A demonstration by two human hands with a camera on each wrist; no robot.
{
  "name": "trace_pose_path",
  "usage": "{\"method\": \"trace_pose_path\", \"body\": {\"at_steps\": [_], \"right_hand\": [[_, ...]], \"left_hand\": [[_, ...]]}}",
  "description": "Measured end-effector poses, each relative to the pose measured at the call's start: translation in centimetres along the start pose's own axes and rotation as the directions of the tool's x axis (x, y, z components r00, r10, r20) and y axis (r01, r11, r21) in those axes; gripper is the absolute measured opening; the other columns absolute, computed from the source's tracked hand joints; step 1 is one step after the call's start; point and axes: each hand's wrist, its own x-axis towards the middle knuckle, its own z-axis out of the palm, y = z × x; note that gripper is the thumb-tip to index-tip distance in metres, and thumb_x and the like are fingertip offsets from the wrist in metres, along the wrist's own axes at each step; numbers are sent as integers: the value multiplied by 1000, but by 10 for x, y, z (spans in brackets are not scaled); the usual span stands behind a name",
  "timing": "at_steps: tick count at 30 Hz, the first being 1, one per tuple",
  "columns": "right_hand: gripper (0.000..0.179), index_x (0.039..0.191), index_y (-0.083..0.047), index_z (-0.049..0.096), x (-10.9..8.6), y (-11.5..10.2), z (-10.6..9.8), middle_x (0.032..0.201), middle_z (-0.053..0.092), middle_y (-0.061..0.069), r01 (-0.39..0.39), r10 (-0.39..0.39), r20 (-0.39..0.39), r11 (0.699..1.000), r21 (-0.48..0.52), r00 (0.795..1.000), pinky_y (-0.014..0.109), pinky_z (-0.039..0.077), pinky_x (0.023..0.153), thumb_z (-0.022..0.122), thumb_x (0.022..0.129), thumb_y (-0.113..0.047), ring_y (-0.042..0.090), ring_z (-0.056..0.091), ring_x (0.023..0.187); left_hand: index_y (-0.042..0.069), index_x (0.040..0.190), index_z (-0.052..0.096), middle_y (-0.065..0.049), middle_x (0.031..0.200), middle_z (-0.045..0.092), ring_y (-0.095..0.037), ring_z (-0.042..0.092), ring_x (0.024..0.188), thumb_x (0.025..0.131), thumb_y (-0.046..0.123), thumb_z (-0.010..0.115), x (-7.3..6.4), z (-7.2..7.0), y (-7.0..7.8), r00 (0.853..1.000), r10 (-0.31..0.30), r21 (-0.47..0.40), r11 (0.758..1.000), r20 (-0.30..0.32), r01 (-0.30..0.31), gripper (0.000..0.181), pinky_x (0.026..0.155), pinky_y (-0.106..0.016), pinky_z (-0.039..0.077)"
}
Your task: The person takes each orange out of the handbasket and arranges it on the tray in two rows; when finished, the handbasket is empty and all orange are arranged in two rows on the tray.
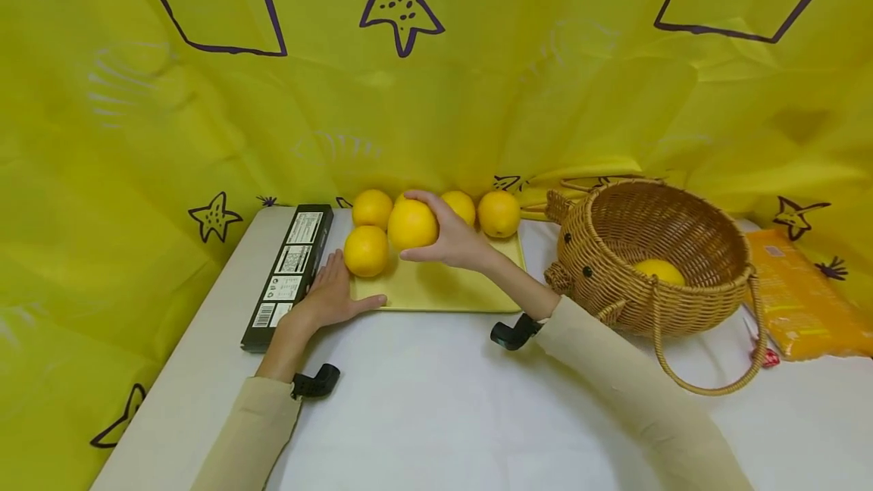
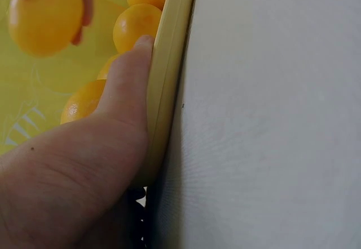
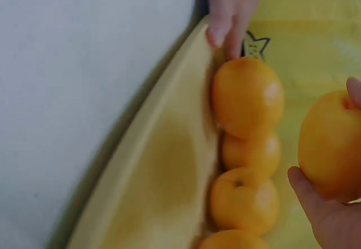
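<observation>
My right hand (image 1: 453, 241) grips an orange (image 1: 412, 224) between thumb and fingers, held up over the yellow tray (image 1: 443, 290). In the right wrist view that orange (image 3: 333, 147) shows at the right, with fingertips around it. At the tray's left front corner rests my left hand (image 1: 336, 292), its fingers straight along the side and its thumb over the front rim. Just beside those fingers sits another orange (image 1: 366, 251) on the tray. Along the tray's back edge several more oranges (image 1: 499, 214) stand in a row, one partly hidden behind the held orange.
A wicker pig-shaped basket (image 1: 614, 286) stands to the right, with one orange (image 1: 659, 272) inside. Left of the tray lies a long black box (image 1: 286, 279) with white labels. An orange packet (image 1: 805, 301) lies beyond the basket. Yellow patterned cloth (image 1: 464, 112) hangs behind the white table.
</observation>
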Motion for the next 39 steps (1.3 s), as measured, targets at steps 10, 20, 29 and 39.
{"method": "trace_pose_path", "body": {"at_steps": [10, 20, 29, 39], "right_hand": [[86, 146, -14, 35, 9, 27, 14, 144, 45, 12, -94, 96, 17, 993, -72, 995, 46, 45, 105, 83, 75, -25, 28, 51, 123], [84, 147, -20, 39, 7, 34, 20, 138, 42, 20, -169, 176, 24, 969, -177, 984, 51, 42, 104, 82, 76, -32, 31, 45, 119], [84, 148, -16, 37, 9, 37, 24, 141, 46, 18, -163, 173, 31, 964, -210, 984, 51, 40, 109, 81, 79, -31, 33, 46, 126], [88, 150, -8, 29, 5, 37, 31, 145, 43, 22, -146, 157, 34, 965, -218, 987, 51, 35, 114, 80, 81, -26, 35, 43, 134]], "left_hand": [[-6, 151, -12, -27, 160, -13, -39, -10, 151, 80, 72, 59, 3, 1, 0, 1000, -9, 6, 1000, 25, 9, 127, 123, -55, 0], [-6, 152, -10, -28, 160, -11, -40, -8, 151, 80, 70, 60, 5, 1, 0, 1000, 3, 4, 1000, 4, -3, 126, 123, -55, 1], [-8, 151, -9, -31, 159, -10, -45, -6, 149, 81, 68, 61, 3, -2, 2, 1000, -4, 5, 1000, -2, 4, 125, 121, -58, 2], [-13, 150, -6, -36, 156, -12, -48, -12, 147, 82, 66, 60, 1, 1, 2, 1000, -20, 43, 999, 6, 20, 123, 120, -60, 1]]}}
